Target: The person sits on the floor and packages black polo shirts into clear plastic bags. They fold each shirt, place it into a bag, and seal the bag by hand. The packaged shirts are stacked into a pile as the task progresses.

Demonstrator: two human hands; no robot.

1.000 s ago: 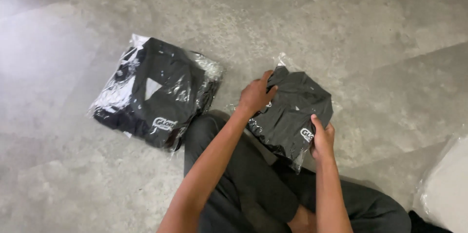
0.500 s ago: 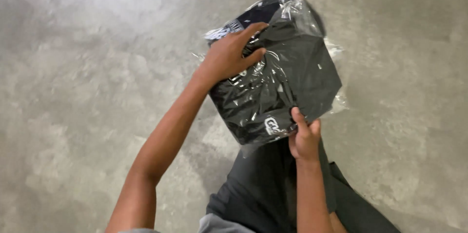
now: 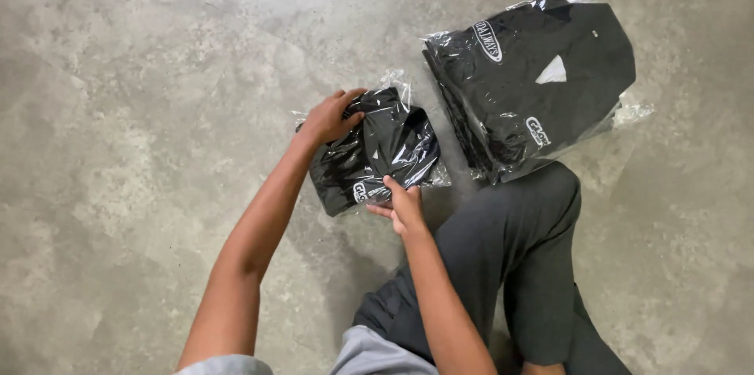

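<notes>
While the person sits on the grey concrete floor (image 3: 141, 108), both hands work on a small bagged garment (image 3: 375, 157) lying just left of the frame's centre. It is a black folded piece of clothing in a clear, crinkled plastic bag, resting on the floor. The left hand (image 3: 330, 117) sits at the packet's upper left corner, its grip curled over the edge with the fingers pinching the plastic. The right hand (image 3: 401, 204) is at the packet's lower edge, its grip pressed together on the bag near a white printed mark. A stack of bagged garments (image 3: 534, 76), larger and also black in clear plastic, lies in the upper right of the frame, just apart from the small packet. The person's bent leg in dark grey trousers (image 3: 510, 265) fills the lower right, its knee touching the stack's lower edge.
</notes>
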